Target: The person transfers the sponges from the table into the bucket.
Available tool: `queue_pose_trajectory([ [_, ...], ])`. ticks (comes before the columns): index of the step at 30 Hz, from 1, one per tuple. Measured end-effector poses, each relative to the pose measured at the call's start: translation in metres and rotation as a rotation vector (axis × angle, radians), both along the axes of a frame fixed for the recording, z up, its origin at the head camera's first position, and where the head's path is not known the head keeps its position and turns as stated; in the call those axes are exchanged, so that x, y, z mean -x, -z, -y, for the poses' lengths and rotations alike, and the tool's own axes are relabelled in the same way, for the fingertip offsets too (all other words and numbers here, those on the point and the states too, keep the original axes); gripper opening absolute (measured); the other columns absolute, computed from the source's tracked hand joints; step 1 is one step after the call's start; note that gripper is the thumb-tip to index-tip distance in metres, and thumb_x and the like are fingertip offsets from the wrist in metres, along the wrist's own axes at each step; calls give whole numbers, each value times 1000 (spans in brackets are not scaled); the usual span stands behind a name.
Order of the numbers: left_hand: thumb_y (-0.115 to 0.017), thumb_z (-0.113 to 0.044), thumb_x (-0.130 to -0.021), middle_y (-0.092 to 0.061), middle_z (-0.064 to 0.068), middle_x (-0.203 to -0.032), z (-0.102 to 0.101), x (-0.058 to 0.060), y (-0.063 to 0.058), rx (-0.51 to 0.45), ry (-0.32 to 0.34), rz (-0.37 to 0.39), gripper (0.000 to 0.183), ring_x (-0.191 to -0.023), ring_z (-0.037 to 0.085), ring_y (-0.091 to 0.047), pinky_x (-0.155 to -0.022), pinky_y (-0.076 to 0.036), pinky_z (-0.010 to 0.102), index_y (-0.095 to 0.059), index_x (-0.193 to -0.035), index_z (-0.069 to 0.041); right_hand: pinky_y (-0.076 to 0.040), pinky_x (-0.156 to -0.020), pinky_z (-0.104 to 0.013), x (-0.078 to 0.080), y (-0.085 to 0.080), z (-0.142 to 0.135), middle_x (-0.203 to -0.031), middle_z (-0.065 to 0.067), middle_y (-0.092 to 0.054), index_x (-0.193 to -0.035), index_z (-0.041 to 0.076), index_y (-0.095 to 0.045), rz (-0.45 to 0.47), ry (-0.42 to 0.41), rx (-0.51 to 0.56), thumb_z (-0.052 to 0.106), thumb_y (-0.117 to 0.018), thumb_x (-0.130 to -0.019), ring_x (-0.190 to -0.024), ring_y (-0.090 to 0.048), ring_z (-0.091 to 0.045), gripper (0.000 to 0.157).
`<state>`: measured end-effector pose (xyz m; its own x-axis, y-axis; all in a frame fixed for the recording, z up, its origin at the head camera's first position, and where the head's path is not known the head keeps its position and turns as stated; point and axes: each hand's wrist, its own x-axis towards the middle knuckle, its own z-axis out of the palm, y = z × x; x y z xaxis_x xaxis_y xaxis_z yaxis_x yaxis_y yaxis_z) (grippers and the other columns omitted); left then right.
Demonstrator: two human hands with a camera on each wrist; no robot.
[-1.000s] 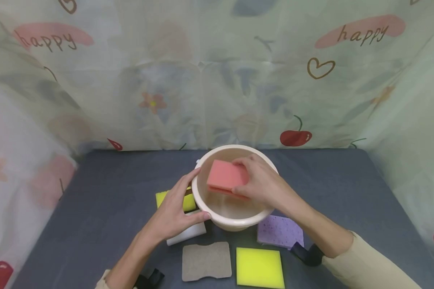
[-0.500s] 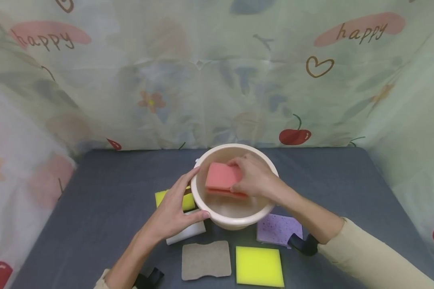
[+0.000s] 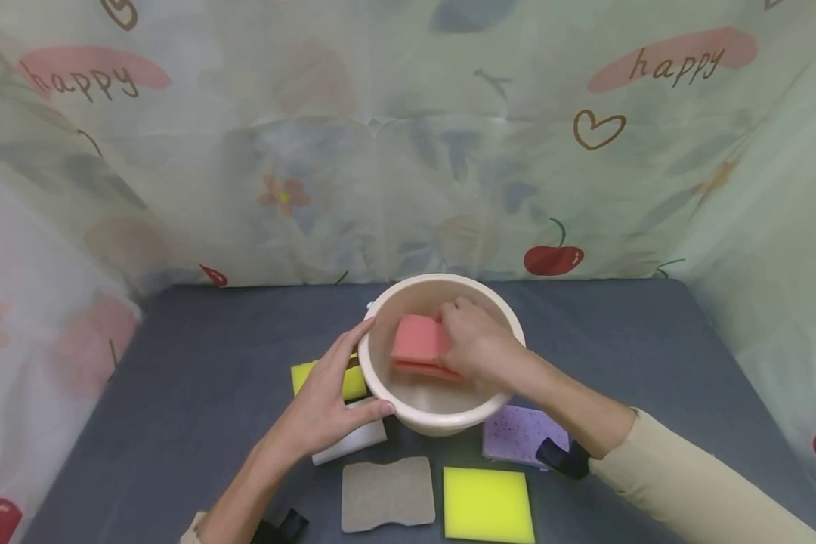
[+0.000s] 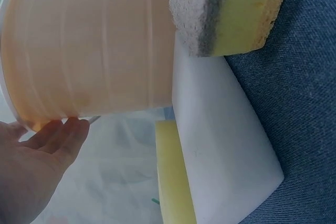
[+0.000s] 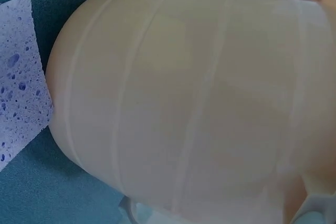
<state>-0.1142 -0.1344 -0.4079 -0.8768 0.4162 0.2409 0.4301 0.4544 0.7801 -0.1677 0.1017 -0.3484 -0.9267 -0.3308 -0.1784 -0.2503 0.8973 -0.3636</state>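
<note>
A cream plastic bucket (image 3: 442, 419) stands upright on the dark cloth. My left hand (image 3: 323, 408) holds its left side at the rim, thumb towards the front and fingers reaching round the back; the left wrist view also shows these fingers (image 4: 65, 135) against the bucket wall. Inside the bucket, my right hand (image 3: 477, 344) grips a pink sponge (image 3: 415, 338) by its right end. Beneath its pink face a darker red edge shows. The right fingertips are partly hidden behind the sponge. In the right wrist view, the bucket's ribbed outer wall (image 5: 157, 98) hides most of that hand.
Around the bucket lie a purple sponge (image 3: 517, 434), a bright yellow sponge (image 3: 488, 502), a grey-beige scalloped sponge (image 3: 387, 495), a white block sponge (image 3: 353, 442) and a yellow sponge (image 3: 304, 374). Behind the table hangs a printed curtain (image 3: 381, 189).
My right hand has gone lower into the bucket with the pink sponge. The left hand and the bucket stay where they were.
</note>
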Motion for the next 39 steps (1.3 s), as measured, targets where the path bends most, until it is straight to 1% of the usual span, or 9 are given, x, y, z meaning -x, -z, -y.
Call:
queue_pose_trajectory([
  [4,-82,-44,-80,-36,-4,-154,0,-1,0,-3,-1,9,100,-136,14,-42,-103,-47,45,-20,-159,-31,-47,-84,-37,1,2,0,-102,-11,-52,-110,0,-60,-1,-23,-44,13,-81,-75,-90,-51,-24,43],
  [7,-82,-45,-80,-35,-5,-154,0,-1,-1,-2,-3,14,100,-136,14,-41,-103,-47,45,-20,-158,-31,-47,-82,-37,1,3,1,-99,-11,-50,-107,-1,-59,-1,-32,-66,15,-82,-73,-88,-51,-25,44],
  [11,-82,-45,-80,-34,-3,-155,0,-2,-1,-1,-11,19,100,-136,15,-42,-103,-48,45,-21,-158,-31,-47,-89,-39,-1,3,1,-104,-13,-52,-113,-3,-59,-18,-46,-83,17,-84,-73,-94,-53,-29,51],
  [14,-82,-45,-80,-35,-2,-155,0,-2,-1,1,-15,11,100,-135,16,-43,-102,-49,44,-21,-159,-31,-47,-95,-40,-3,3,1,-111,-14,-54,-121,-3,-60,-35,-52,-69,18,-84,-74,-102,-56,-30,56],
  [18,-82,-44,-81,-34,-1,-156,0,-3,1,7,-8,-11,100,-133,18,-46,-102,-49,45,-21,-159,-30,-46,-100,-40,-6,1,0,-121,-16,-57,-129,-1,-60,-59,-51,2,13,-77,-79,-112,-57,-30,55],
  [24,-78,-38,-86,-30,-3,-159,1,-3,-1,0,-11,-14,94,-131,22,-51,-102,-47,49,-20,-159,-30,-43,-105,-41,-9,-10,-7,-130,-13,-60,-131,3,-60,-85,-43,120,10,-72,-84,-123,-55,-29,49],
  [31,-79,-42,-83,-38,-2,-155,-3,1,-2,-5,-37,7,90,-133,21,-48,-102,-48,47,-29,-157,-30,-50,-96,-47,-13,-25,-17,-132,-12,-61,-136,8,-59,-65,-45,253,11,-69,-90,-117,-60,-30,47],
  [35,-80,-43,-82,-36,-3,-155,-4,1,-3,-14,-42,38,91,-135,20,-47,-104,-47,46,-29,-156,-32,-52,-93,-46,-17,-30,-24,-130,-8,-61,-133,14,-62,-64,-23,314,12,-70,-90,-116,-60,-27,45],
  [39,-80,-43,-82,-35,-3,-156,-5,2,-3,-28,-33,48,91,-136,21,-45,-105,-46,47,-29,-156,-32,-54,-91,-45,-21,-33,-31,-125,-5,-61,-131,17,-64,-89,-28,356,13,-73,-88,-114,-61,-25,44],
])
